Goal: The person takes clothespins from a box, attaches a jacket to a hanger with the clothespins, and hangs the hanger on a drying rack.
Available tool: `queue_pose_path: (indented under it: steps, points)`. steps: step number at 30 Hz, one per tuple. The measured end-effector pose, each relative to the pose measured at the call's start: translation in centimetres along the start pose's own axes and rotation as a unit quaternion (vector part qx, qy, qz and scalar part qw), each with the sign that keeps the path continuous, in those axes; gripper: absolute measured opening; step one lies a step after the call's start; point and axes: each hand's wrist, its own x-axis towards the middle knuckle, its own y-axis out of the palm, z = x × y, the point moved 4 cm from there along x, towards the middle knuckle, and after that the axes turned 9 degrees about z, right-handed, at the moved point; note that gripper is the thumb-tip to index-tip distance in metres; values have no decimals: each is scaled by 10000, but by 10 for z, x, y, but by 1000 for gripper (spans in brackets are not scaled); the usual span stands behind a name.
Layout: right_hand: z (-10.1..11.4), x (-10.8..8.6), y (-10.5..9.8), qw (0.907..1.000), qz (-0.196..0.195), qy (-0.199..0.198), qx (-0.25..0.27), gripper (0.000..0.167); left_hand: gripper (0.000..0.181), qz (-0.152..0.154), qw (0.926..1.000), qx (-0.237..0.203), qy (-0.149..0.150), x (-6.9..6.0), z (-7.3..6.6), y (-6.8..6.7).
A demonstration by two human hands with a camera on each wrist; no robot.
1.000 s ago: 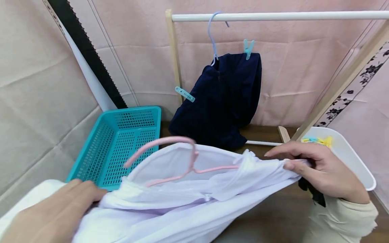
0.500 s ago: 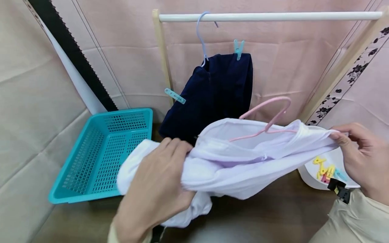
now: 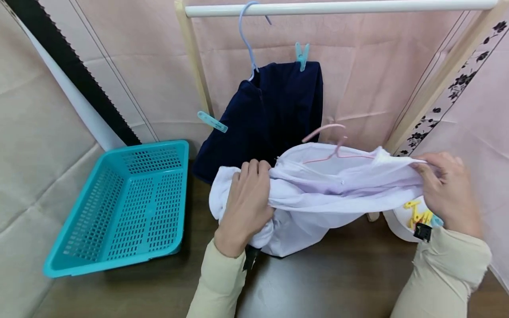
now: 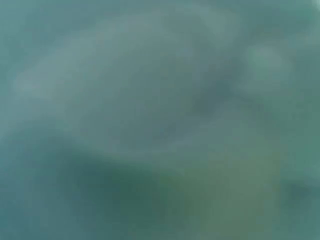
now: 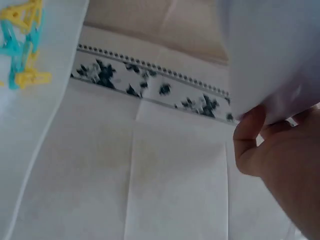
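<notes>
A white garment (image 3: 318,198) is stretched between both hands in the head view. My left hand (image 3: 248,201) grips its left part, fingers curled over the cloth. At the right end, my right hand (image 3: 449,190) pinches the edge between thumb and fingers. The same right hand (image 5: 285,150) shows in the right wrist view, holding the cloth (image 5: 275,55). A pink hanger (image 3: 338,148) sits inside the garment's opening; its hook sticks up and its lower part is hidden in the cloth. The left wrist view is too blurred to make out anything.
A white rod (image 3: 342,7) on wooden posts carries a blue hanger (image 3: 247,42) with dark navy clothing (image 3: 274,106), held by light-blue clothespins (image 3: 212,122). A turquoise basket (image 3: 183,190) stands left. Behind the right hand, a white tub (image 3: 397,225) holds yellow and blue clothespins (image 3: 417,214).
The garment and hanger have moved away from the body, toward the rack. My left hand has come forward and right from the lower left. The head view has shifted, bringing the basket fully in.
</notes>
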Motion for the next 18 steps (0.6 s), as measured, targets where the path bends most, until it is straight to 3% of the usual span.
queue_pose_path:
  steps: [2, 5, 7, 10, 13, 18]
  points:
    - [-2, 3, 11, 9995, 260, -14, -169, 14, 49, 485, 9981, -260, -269, 1, 6, 12]
    - [1, 8, 23, 9990, 366, -95, -234, 13, 64, 1171, 9869, -890, -661, 0, 16, 20]
    - [4, 9, 27, 9990, 360, -68, -248, 13, 79, 1592, 9755, -1264, -837, -3, 23, 19]
    - [4, 11, 28, 9994, 268, 118, -162, 14, 90, 1931, 9641, -1612, -850, -6, 32, 10]
    - [4, 10, 24, 9993, 182, 325, -104, 17, 73, 1791, 9685, -1522, -821, -9, 38, -2]
    - [6, 8, 18, 9992, 72, 329, 207, 20, 26, 674, 9885, -877, -1029, -12, 45, -20]
